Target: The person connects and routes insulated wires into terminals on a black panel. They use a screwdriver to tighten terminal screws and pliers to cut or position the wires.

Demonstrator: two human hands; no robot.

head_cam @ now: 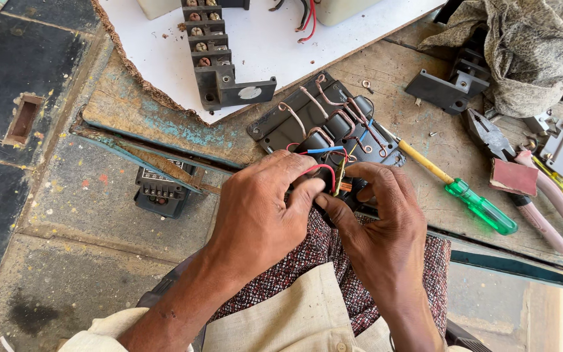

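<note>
Both hands meet at the near edge of the black terminal block [324, 124], which runs diagonally away. Left hand [259, 212] and right hand [386, 221] pinch, probably, the red wire [320, 168].

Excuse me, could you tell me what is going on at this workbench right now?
A person is working with both hands at the near edge of a worn wooden bench. The left hand and right hand meet over a black electrical unit with bare copper wire loops, pinching a small part with red and blue wires attached. A green-handled screwdriver lies just to the right, with pink-handled pliers beyond it. A black terminal block rests on a white board.
</note>
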